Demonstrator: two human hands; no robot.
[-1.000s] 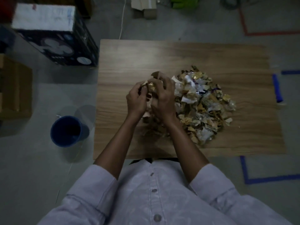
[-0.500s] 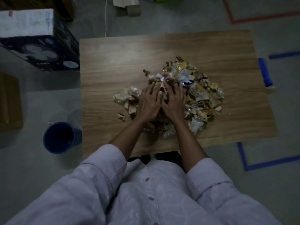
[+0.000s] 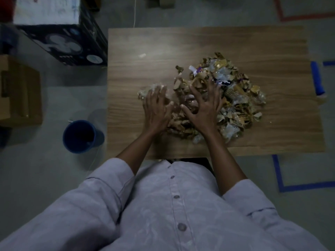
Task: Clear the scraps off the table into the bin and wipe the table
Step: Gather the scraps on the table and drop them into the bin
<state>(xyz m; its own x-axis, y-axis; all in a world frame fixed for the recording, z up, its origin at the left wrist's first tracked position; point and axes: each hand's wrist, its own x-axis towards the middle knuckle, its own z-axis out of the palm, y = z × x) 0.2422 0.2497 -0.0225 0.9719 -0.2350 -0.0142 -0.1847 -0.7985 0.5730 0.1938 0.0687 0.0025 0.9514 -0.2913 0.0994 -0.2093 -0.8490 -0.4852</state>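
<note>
A heap of torn paper and foil scraps (image 3: 233, 98) lies on the wooden table (image 3: 208, 44), right of its middle. My left hand (image 3: 156, 110) rests flat with fingers spread on the heap's left edge, over a small clump of pale scraps. My right hand (image 3: 204, 105) lies palm down with fingers spread on the middle of the heap. Neither hand grips anything. A blue bin (image 3: 80, 136) stands on the floor left of the table's near corner. One small white scrap (image 3: 142, 55) lies alone on the table's far left.
A black printed box (image 3: 59, 38) stands on the floor by the table's far left corner. A cardboard box (image 3: 20, 91) sits at the left edge. A blue roll (image 3: 317, 78) lies at the table's right edge. Blue tape lines (image 3: 297, 187) mark the floor at the right.
One second ago both hands held scraps bunched above the heap. They dropped onto the pile, then spread apart with fingers splayed, the left hand sliding left.
</note>
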